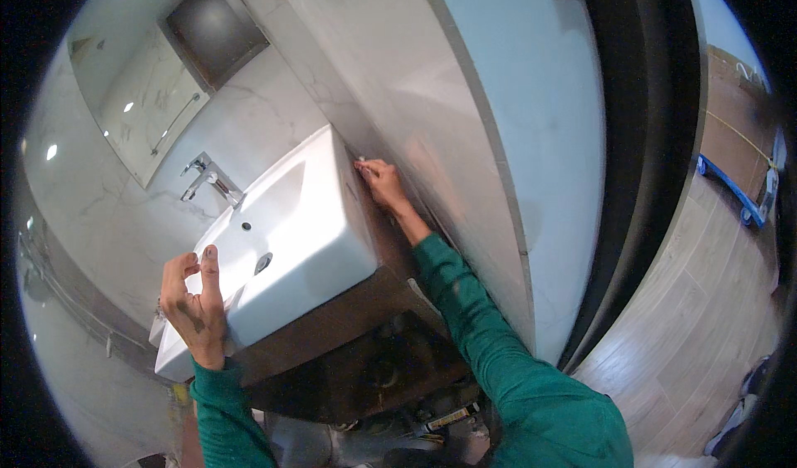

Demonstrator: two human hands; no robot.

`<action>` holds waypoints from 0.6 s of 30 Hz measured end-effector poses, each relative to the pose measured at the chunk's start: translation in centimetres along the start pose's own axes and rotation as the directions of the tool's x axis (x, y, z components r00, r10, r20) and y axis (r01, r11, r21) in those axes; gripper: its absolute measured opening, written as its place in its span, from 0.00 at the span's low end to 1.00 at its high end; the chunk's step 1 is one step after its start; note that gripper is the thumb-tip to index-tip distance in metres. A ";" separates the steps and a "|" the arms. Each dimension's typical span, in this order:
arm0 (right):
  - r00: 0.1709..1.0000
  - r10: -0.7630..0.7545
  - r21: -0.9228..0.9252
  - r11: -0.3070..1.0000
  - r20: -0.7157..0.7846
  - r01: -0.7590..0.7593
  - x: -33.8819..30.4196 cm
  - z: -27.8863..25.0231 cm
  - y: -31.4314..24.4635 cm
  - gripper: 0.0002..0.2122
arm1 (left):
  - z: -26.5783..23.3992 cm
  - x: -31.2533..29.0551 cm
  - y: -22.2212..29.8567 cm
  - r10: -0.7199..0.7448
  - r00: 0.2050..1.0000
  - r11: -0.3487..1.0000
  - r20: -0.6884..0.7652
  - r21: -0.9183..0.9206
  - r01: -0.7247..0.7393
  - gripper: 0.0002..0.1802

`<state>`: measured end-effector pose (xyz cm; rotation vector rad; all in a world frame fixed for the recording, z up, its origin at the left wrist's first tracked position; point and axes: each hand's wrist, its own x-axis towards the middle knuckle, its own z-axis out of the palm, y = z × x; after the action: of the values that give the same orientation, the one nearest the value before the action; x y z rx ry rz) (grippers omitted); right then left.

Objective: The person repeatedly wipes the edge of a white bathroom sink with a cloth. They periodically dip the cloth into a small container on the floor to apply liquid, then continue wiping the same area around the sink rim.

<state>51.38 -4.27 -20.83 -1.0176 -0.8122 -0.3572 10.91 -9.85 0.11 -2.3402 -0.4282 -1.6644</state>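
A white rectangular washbasin sits on a dark brown cabinet against the marbled wall. My left hand is raised over the basin's front left part, thumb up and fingers loosely bent, with nothing in it. Dark smudges mark its palm and fingertips. My right hand reaches along the basin's right side, into the narrow space by the wall. Its fingers are pinched together near a tiny pale bit, too small to name. A chrome faucet stands at the basin's back edge, and the drain shows in the bowl.
A mirror hangs behind the basin. Close on the right stands a marbled wall, then a dark door frame. A tube and other clutter lie below the cabinet. Beyond the doorway, a cardboard box rests on a blue dolly.
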 end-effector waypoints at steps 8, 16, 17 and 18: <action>0.948 0.317 -0.067 0.946 -0.025 -0.318 6.2 3.7 5.6 0.12 | 0.1 -0.3 -0.4 0.023 1.000 1.000 -0.001 -0.020 -0.023 0.19; 0.970 0.242 -0.053 0.969 0.011 -0.241 7.3 4.2 7.5 0.11 | -0.1 -0.3 -0.6 0.055 0.998 0.998 -0.002 -0.030 -0.055 0.17; 0.967 0.254 -0.011 0.967 0.000 -0.254 6.6 3.8 7.0 0.10 | -0.1 -0.3 -0.6 0.053 0.999 0.998 -0.003 -0.019 -0.053 0.17; 0.965 0.263 0.028 0.964 -0.010 -0.263 5.5 3.3 6.2 0.10 | 0.0 -0.4 -0.6 0.042 0.999 0.999 -0.004 -0.011 -0.042 0.17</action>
<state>57.46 2.23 -19.63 -1.0820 -0.6573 -0.1251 10.54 -9.34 -0.19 -2.3374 -0.3677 -1.6559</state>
